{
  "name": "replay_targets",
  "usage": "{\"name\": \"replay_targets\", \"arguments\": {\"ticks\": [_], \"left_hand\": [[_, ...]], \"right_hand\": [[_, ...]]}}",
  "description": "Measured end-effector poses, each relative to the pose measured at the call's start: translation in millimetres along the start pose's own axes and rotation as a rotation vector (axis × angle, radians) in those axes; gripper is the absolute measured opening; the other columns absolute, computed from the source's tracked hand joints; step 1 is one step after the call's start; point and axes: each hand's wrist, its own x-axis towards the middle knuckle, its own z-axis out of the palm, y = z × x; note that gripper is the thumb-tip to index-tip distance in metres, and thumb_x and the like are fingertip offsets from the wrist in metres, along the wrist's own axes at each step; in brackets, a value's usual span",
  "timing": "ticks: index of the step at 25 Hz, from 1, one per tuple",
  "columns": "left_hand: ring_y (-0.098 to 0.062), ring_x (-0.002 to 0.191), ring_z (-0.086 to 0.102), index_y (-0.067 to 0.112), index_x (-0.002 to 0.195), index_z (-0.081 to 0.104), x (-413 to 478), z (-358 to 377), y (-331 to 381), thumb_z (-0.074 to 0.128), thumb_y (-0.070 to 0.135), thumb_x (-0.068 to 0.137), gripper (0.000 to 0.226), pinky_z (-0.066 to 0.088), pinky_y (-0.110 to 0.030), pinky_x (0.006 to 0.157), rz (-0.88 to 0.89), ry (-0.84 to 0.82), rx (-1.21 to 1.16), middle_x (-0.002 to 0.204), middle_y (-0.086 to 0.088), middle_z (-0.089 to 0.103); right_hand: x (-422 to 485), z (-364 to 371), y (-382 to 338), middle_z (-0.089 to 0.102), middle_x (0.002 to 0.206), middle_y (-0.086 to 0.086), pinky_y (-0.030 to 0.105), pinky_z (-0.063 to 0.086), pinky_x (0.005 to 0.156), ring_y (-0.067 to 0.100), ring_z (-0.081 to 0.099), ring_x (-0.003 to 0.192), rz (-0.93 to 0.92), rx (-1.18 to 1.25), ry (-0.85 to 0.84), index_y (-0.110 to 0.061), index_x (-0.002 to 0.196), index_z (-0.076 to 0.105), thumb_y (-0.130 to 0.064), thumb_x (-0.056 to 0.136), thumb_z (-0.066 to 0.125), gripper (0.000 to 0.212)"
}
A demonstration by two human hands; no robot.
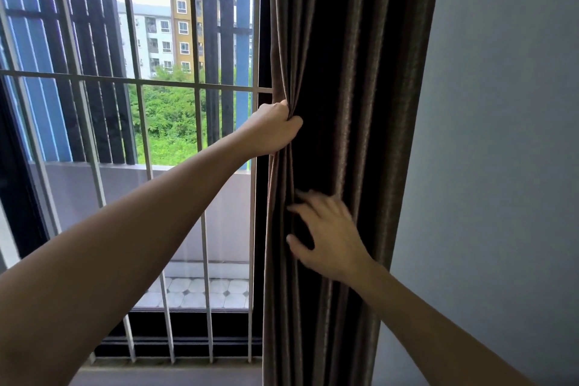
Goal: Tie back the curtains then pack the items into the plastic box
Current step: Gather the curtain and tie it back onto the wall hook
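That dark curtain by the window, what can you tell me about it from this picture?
The curtain is a dark brown, heavy-looking fabric with a slight sheen, hanging in long vertical folds. It is bunched to the right side of the barred window, beside a plain grey wall. The left hand grips its window-side edge in a closed fist, pinching the folds together. Lower down, the right hand is open with fingers spread against the cloth, blurred. No tie-back is visible.

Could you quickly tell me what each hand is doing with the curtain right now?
Left hand: closed, gripping the gathered edge of the curtain.
Right hand: open, fingers spread against the curtain folds, holding nothing.
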Motion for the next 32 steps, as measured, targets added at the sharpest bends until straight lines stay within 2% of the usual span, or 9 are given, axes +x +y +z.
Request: {"name": "replay_targets", "arguments": {"ticks": [2,4,8,11,15,21,27,30,32], "left_hand": [[-0.018,0.062,0.048,0.011,0.082,0.045,-4,-2,1,0.037,0.025,0.092,0.019,0.037,-0.03,0.055,0.007,-0.011,-0.015,0.073,-0.003,0.052],[-0.016,0.062,0.048,0.015,0.08,0.044,-7,-3,3,0.036,0.025,0.092,0.017,0.037,-0.029,0.054,0.002,-0.02,-0.057,0.073,-0.001,0.051],[-0.015,0.058,0.043,0.02,0.067,0.039,-9,-2,5,0.038,0.022,0.092,0.025,0.034,-0.028,0.052,-0.021,-0.024,-0.119,0.067,0.001,0.046],[-0.015,0.056,0.041,0.019,0.065,0.037,-7,0,4,0.038,0.022,0.092,0.027,0.031,-0.028,0.05,-0.04,-0.008,-0.133,0.065,0.0,0.045],[-0.016,0.055,0.04,0.018,0.066,0.037,-3,3,2,0.037,0.022,0.092,0.026,0.031,-0.028,0.05,-0.052,-0.003,-0.182,0.065,0.0,0.044],[-0.019,0.067,0.052,0.007,0.094,0.053,0,7,13,0.037,0.024,0.091,0.023,0.046,-0.03,0.059,-0.043,-0.05,-0.226,0.08,-0.004,0.054],[-0.014,0.058,0.042,0.021,0.069,0.043,-10,9,17,0.036,0.019,0.091,0.024,0.032,-0.026,0.051,-0.029,0.019,-0.297,0.068,0.002,0.046],[-0.016,0.064,0.045,0.023,0.069,0.045,-9,9,15,0.04,0.032,0.09,0.024,0.036,-0.028,0.057,-0.014,-0.001,-0.323,0.069,0.003,0.046],[-0.018,0.071,0.053,0.022,0.079,0.051,-8,10,10,0.048,0.044,0.086,0.024,0.043,-0.029,0.063,0.018,0.009,-0.235,0.077,0.0,0.052]], "right_hand": [[12,-10,8,0.04,0.144,0.012,0.04,0.028,0.109,0.025,0.037,0.132,0.118,0.051,0.283,-0.016,0.115,0.058,-0.033,0.083,0.059,0.036],[30,-23,15,0.025,0.15,0.017,0.031,0.02,0.109,0.029,0.027,0.137,0.258,0.151,0.349,-0.014,0.124,0.053,-0.025,0.085,0.063,0.042],[54,-34,25,0.027,0.148,0.015,0.029,0.028,0.108,0.03,0.035,0.133,0.313,0.265,0.03,-0.009,0.145,0.027,-0.023,0.089,0.058,0.066],[33,-19,22,0.021,0.153,0.01,0.015,0.021,0.105,0.022,0.033,0.136,0.147,0.287,-0.102,-0.007,0.148,0.017,-0.017,0.094,0.049,0.063],[-3,3,12,0.008,0.158,0.0,0.012,0.013,0.106,0.015,0.024,0.14,0.045,0.274,-0.218,-0.015,0.15,0.012,-0.016,0.097,0.042,0.061],[-2,5,5,0.005,0.159,-0.001,0.024,0.018,0.114,0.018,0.018,0.143,0.072,0.307,-0.264,-0.017,0.15,0.012,-0.02,0.097,0.043,0.062],[-5,12,2,0.002,0.159,-0.001,0.034,0.033,0.112,0.021,0.036,0.135,0.093,0.261,-0.258,-0.017,0.15,0.01,-0.02,0.095,0.045,0.065],[-2,14,0,0.002,0.159,0.0,0.035,0.025,0.116,0.019,0.022,0.142,0.096,0.273,-0.282,-0.015,0.15,0.011,-0.021,0.095,0.046,0.065],[0,12,6,0.008,0.159,0.0,0.036,0.02,0.118,0.018,0.018,0.143,0.097,0.275,-0.311,-0.017,0.149,0.018,-0.024,0.094,0.049,0.064]]}}
